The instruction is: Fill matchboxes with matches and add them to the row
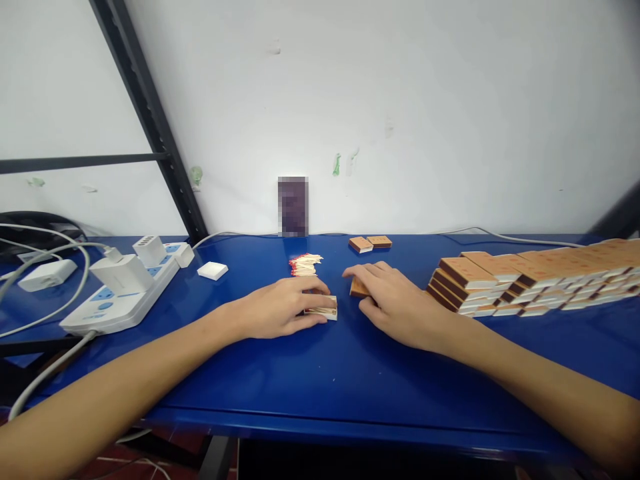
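Note:
My left hand [285, 307] rests on the blue table [320, 373] with its fingers curled around a small open matchbox tray [324, 309] filled with matches. My right hand [395, 300] lies just to the right of it, fingers closed over an orange matchbox sleeve [358, 287]. A loose pile of red-tipped matches [305, 264] lies just beyond my left hand.
Two closed matchboxes [370, 243] sit near the wall. Several stacked rows of matchboxes [535, 277] fill the right side. A white power strip [125, 293] with plugged chargers and cables lies at the left, beside a small white adapter [213, 270]. A black metal frame [150, 120] leans at the left.

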### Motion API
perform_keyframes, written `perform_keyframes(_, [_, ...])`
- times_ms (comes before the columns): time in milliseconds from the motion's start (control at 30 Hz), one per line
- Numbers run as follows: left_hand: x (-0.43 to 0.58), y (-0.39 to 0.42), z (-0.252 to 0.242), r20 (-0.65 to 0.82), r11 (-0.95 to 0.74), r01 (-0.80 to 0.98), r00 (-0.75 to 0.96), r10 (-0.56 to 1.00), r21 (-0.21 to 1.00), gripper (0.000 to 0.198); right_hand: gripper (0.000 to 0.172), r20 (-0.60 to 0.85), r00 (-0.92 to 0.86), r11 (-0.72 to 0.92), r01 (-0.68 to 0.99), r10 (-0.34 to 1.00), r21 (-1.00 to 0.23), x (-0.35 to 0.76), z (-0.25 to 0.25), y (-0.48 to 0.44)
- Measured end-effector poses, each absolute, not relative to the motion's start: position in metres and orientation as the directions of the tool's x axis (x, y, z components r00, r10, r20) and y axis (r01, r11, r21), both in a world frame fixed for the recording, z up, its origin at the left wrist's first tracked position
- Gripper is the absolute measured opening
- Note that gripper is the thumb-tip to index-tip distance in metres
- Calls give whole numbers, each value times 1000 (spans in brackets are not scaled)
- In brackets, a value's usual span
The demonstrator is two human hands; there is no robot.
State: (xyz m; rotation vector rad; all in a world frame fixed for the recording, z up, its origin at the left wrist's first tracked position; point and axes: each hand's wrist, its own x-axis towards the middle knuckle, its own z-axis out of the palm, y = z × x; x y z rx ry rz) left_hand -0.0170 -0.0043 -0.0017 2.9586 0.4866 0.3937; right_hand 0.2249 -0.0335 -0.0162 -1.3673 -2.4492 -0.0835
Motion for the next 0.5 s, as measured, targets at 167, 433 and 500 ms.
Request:
perform_keyframes(167, [-23,2,0,252,-882,452,845,471,130,48,41,298,-427,478,870,854,-123,223,-15,-34])
perform_keyframes(433, [-25,4,2,205,-848,524,824,528,78,36,29,193,-580,610,733,792,-301,223,-7,-39])
perform_keyframes(500, [-24,4,2,191,-843,531,821,537,89,35,35,198,-605,633,694,771,-343,220,-6,-42])
